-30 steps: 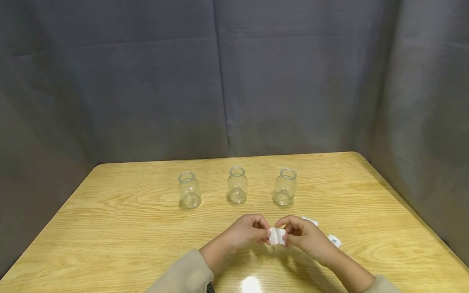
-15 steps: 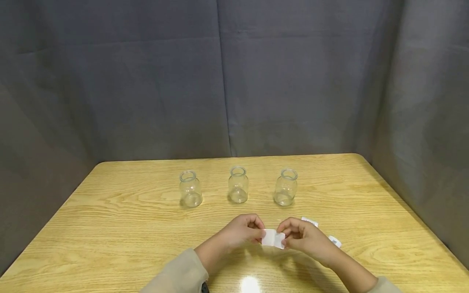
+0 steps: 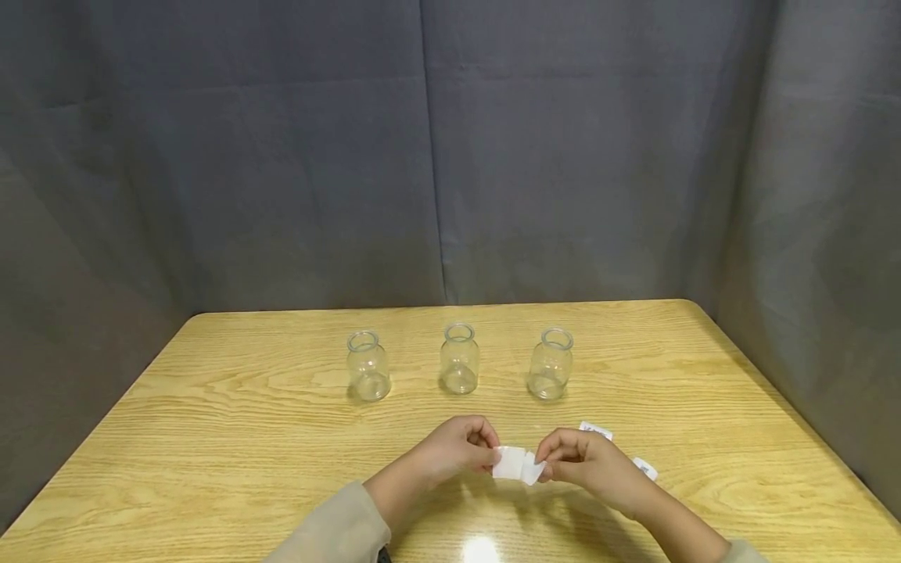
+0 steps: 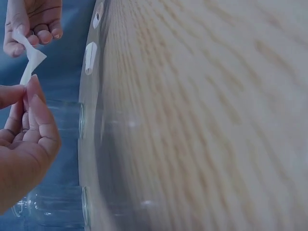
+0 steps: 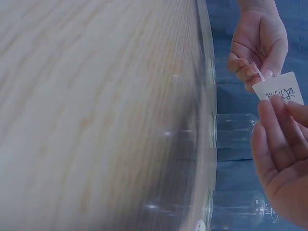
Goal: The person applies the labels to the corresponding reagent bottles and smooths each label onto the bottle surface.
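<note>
We see the label (image 3: pixel 508 463) held above the table (image 3: pixel 211 438), nearer to us than the middle jar (image 3: pixel 459 361) and somewhat to its right. The left hand (image 3: pixel 445 453) pinches the label's left edge between thumb and fingers; the right hand (image 3: pixel 591 465) pinches its right end, a flap (image 3: pixel 533 469) bent off at a slant. Compared with one second earlier, we note that the left hand has shifted leftward, toward the middle jar's line, that the fingertips of the two hands stand farther apart, and that more of the label shows between them. We cannot tell whether the flap is a separate layer. The right wrist view shows us dark handwriting on the label. The left jar (image 3: pixel 368 367) and right jar (image 3: pixel 551 367) flank the middle jar, all three upright as before. Right of the middle jar and nearer to us lie the far slip (image 3: pixel 596 431) and near slip (image 3: pixel 645 469), both with dark marks.
</note>
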Tool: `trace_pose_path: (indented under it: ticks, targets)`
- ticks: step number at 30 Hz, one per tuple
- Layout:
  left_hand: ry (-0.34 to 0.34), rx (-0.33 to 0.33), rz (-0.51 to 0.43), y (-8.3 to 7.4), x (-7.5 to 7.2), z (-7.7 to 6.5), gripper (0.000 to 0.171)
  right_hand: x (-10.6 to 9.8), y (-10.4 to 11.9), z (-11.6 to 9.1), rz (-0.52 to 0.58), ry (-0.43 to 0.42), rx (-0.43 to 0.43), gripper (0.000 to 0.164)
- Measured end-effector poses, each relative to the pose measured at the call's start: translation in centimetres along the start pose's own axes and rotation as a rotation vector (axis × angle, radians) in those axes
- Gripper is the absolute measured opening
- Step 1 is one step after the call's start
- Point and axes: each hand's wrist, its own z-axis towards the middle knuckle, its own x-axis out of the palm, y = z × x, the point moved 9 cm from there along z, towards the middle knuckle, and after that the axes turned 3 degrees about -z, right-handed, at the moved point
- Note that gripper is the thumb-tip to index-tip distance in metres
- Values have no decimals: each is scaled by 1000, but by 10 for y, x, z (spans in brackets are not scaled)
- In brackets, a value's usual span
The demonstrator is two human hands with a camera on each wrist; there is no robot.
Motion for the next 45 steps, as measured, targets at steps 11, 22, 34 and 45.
trace_pose_path:
  ticks: [11, 22, 34, 45]
  targets:
    - [31, -30, 31, 6, -4, -6, 7, -8, -2, 2, -115, -95, 52, 19]
    - [63, -72, 90, 16, -9, -9, 11, -7, 4, 11, -156, -111, 45, 16]
    - [24, -46, 83, 13, -18, -10, 15, -5, 2, 20, -127, -178, 56, 16]
    - [-16, 39, -42, -1, -18, -10, 21, 7, 4, 35, -76, -186, 25, 16]
